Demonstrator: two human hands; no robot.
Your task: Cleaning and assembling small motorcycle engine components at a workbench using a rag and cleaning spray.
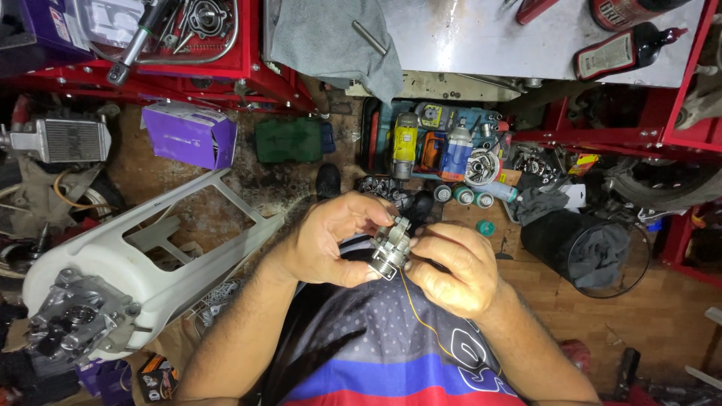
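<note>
A small grey metal engine part (391, 249) with a round threaded end sits between both hands, held in front of my chest. My left hand (335, 242) wraps it from the left, thumb under it and fingers curled over its top. My right hand (455, 265) grips it from the right with the fingertips on its upper edge. A thin yellow wire (421, 319) hangs from the part down over my blue and red shirt.
A white plastic stool (162, 252) lies tipped at left with a metal engine casing (75, 316) on it. Ahead on the floor are a purple box (189, 134), a green case (289, 140), a tool tray (432, 143) and a black bin (579, 248). Red metal carts (226, 75) stand beyond.
</note>
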